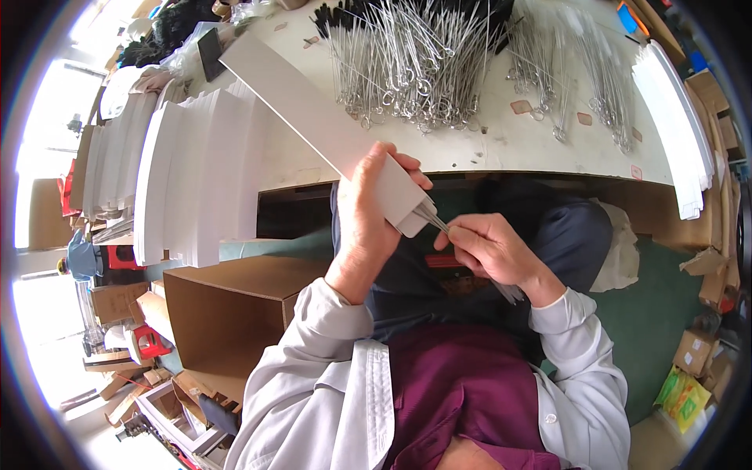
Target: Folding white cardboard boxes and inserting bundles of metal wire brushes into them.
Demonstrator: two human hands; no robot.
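My left hand (364, 215) is wrapped round a long, narrow white cardboard box (301, 102). The box slants from the upper left down to the middle, its open end with a small flap towards my right hand. In my right hand (497, 249) is a bundle of thin metal wire brushes (436, 220), pinched between thumb and fingers. One end of the bundle lies in the mouth of the box; the other pokes out below my palm. How far the wires reach inside is hidden.
Piles of wire brushes with ring ends and dark bristles (423, 70) lie on the white table (298, 168), with more wires (603, 94) to the right. White boxes (196, 157) stand in rows at the left; white card strips (670, 125) lie far right. Below left is a cardboard carton (227, 313).
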